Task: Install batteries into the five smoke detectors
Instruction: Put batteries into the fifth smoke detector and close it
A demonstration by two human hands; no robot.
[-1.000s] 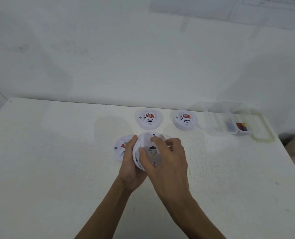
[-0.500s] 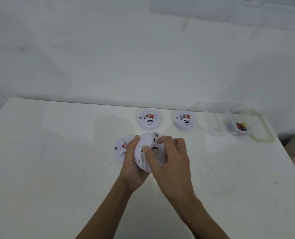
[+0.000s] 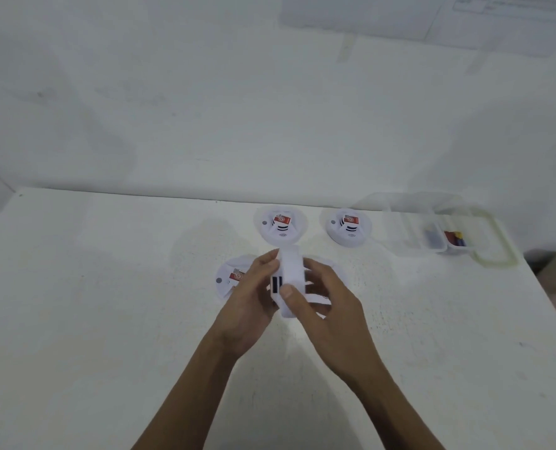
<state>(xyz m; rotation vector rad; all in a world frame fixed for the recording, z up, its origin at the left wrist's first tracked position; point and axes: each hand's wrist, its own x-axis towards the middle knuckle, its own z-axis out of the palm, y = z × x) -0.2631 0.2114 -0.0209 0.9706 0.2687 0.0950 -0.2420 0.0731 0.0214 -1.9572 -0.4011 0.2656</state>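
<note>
Both hands held one detector [image 3: 291,267] on its edge just above the table [image 3: 91,319], near the middle. The left hand [image 3: 253,300] gripped its left face with curled fingers. The right hand [image 3: 331,313] gripped the right face, with the thumb on the rim. A second detector [image 3: 232,280] lay just left of them. A third detector [image 3: 281,225] and a fourth detector [image 3: 349,230] lay farther. A clear box [image 3: 406,235] with batteries [image 3: 453,238] stood far right.

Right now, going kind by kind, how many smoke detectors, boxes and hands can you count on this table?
Smoke detectors: 5 (far-left detector, far-right detector, near-left detector, held detector, half-hidden detector)
Clear box: 1, batteries inside too blurred to count
Hands: 2 (left hand, right hand)
Total: 8
</note>
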